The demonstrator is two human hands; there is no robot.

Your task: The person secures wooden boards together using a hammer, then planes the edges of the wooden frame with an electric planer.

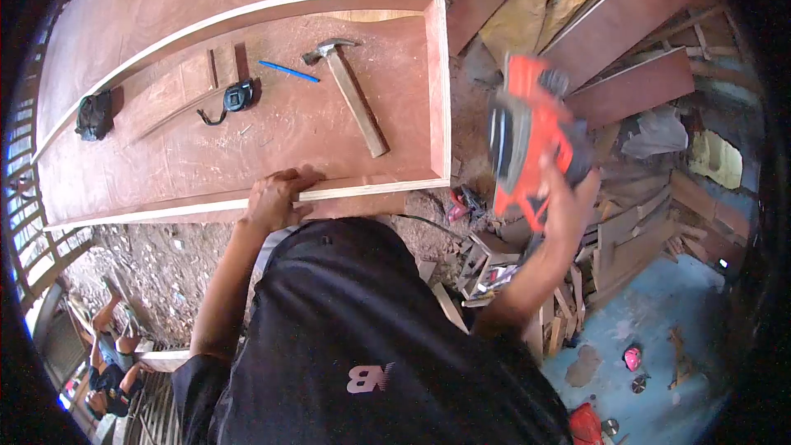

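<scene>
My left hand (278, 198) is closed over the near rail of a long wooden frame (362, 189) with a reddish plywood panel inside it. Raised to the right of the frame, my right hand (562, 189) grips an orange handheld power tool (527, 144) with dark parts; motion blur hides its exact kind. Lying on the panel are a claw hammer (354, 99) with a wooden handle, a blue pen (288, 71) and a tape measure (238, 96). A small black object (95, 115) sits near the left part of the frame.
Reddish boards (634, 16) and a yellowish sheet (535, 4) lie at the upper right. Wood offcuts (610, 239) are heaped beneath my right arm, beside a bluish floor (659, 330). Another person (111, 379) is at the lower left.
</scene>
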